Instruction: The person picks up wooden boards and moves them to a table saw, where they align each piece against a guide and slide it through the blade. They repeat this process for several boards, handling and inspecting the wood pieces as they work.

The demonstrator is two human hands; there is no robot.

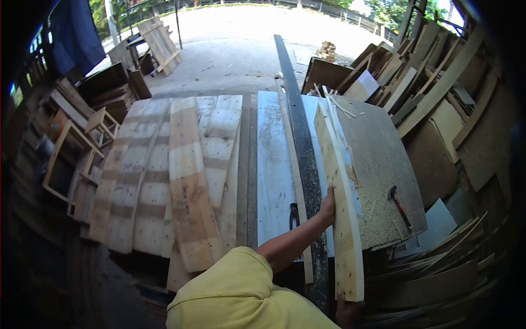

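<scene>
Holds plank (338, 181) on edge with both hands: left hand (329, 207) clasped on its left face mid-length, right hand (347, 310) gripping near end past surface's (383, 164) near edge; long axis toward far edge

free: white tabletop (271, 164) | blocked: dark rail (301, 137), plank (342, 219), hammer (399, 204), board stack (181, 181)

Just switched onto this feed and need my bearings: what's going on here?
A person holds a long wooden plank on edge. The left hand grips its side midway, and the right hand holds its near end. A dark metal rail runs beside it. A hammer lies on the sawdust-covered board to the right, and pallet planks are stacked to the left.
</scene>
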